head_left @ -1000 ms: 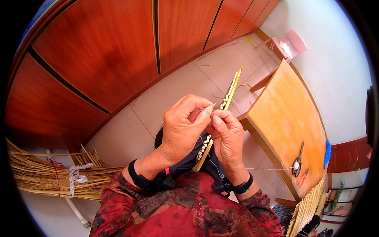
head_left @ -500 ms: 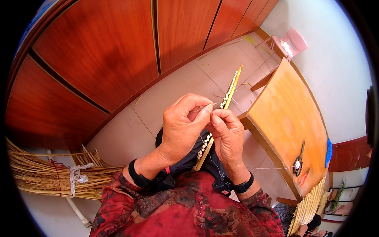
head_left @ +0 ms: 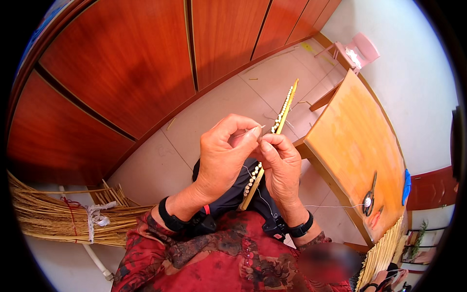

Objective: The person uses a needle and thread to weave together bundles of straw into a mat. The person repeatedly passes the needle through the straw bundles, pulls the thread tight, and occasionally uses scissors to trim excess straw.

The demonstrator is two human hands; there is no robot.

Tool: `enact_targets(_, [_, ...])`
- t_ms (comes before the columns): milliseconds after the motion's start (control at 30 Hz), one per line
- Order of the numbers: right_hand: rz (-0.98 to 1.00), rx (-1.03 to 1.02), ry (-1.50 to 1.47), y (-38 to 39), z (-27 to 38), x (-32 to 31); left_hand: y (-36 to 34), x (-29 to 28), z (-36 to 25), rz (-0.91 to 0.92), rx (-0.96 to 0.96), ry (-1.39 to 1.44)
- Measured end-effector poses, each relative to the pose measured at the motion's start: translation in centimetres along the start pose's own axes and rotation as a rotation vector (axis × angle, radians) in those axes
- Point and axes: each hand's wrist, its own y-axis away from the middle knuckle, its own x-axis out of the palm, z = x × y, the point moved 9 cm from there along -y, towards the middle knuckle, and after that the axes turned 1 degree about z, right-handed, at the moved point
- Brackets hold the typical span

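My left hand (head_left: pixel 223 156) pinches a thin white thread (head_left: pixel 238 135) between thumb and forefinger, a pale tip poking out past them. Close against it, my right hand (head_left: pixel 282 168) is also pinched, at the same thread as far as I can see; the exact grip is hidden by the fingers. Behind both hands a narrow row of stalks (head_left: pixel 288 107) slants up from my lap, its round white cut ends lined along a yellow stalk. More thread hangs in a loop beside the lower stalks.
A wooden table (head_left: pixel 355 141) on the right bears dark-handled scissors (head_left: pixel 370 198) and a blue cloth (head_left: pixel 406 187). A tied straw bundle (head_left: pixel 53 219) lies left. Red-brown cabinets (head_left: pixel 121 63) line the back; a pink chair (head_left: pixel 365 48) stands far right. Another person's hands (head_left: pixel 379 278) work beside a stalk mat (head_left: pixel 382 255).
My left hand has shifted very slightly left, its fingertips a little farther from my right hand's. The other person's hands at lower right have moved. The stalks stay nearly in place.
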Motion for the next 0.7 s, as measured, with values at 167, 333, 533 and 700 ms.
enact_targets(167, [0.0, 0.014, -0.077, -0.13, -0.29, -0.22, 0.09, -0.06, 0.14, -0.006, -0.023, -0.031])
enact_targets(333, [-0.018, 0.03, -0.1, -0.11, -0.29, -0.08, 0.2, 0.14, 0.19, -0.003, -0.025, -0.012])
enact_targets(533, [-0.007, 0.033, -0.094, -0.09, -0.34, 0.01, 0.09, 0.14, 0.27, -0.008, 0.001, -0.011])
enact_targets(700, [0.003, 0.029, -0.085, -0.03, -0.36, 0.12, 0.1, 0.09, 0.27, -0.003, -0.034, -0.002])
